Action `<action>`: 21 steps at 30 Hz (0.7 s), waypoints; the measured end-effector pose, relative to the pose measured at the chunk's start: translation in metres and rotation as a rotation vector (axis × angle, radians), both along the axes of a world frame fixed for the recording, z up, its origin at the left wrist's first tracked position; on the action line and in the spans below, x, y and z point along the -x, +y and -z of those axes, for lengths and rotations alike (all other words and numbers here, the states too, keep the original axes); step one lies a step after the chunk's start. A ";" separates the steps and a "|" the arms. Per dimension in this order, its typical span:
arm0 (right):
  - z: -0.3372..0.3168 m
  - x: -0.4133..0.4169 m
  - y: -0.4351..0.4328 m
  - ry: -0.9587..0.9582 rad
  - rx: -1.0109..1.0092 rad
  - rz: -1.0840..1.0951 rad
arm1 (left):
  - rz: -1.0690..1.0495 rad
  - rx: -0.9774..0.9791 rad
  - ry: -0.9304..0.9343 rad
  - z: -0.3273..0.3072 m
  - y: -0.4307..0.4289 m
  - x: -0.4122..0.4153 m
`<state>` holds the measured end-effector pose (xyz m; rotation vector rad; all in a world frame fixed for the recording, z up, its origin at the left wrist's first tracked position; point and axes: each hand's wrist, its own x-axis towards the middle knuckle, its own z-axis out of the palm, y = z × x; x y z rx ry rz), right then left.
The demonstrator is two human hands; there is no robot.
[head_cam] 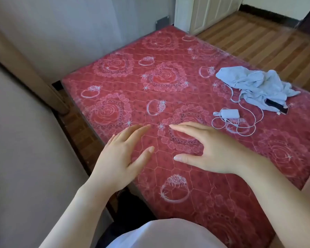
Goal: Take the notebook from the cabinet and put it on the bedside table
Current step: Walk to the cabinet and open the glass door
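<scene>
My left hand (122, 154) and my right hand (209, 149) are held out side by side above a red mattress (168, 97) with a rose and ring pattern. Both hands are empty, with fingers spread and palms down. A white cabinet (209, 13) with panelled doors stands at the far end of the room, its doors closed. No notebook shows anywhere in the head view, and I see no bedside table.
On the right of the mattress lie a crumpled light blue cloth (254, 85), a dark phone (277, 106) and a white charger (230, 113) with coiled cable. A beige panel (25, 158) fills the left. Wooden floor (268, 42) lies beyond the bed.
</scene>
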<state>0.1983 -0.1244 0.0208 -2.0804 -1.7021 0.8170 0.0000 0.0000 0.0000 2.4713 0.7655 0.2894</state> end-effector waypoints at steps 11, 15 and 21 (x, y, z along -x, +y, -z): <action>0.000 0.018 0.134 -0.024 0.030 0.211 | 0.244 0.029 -0.005 0.012 0.170 -0.025; -0.004 0.029 0.191 -0.013 0.026 0.277 | 0.311 0.026 0.016 0.002 0.248 -0.028; -0.004 0.033 0.252 0.012 0.058 0.336 | 0.373 0.024 0.071 -0.004 0.318 -0.031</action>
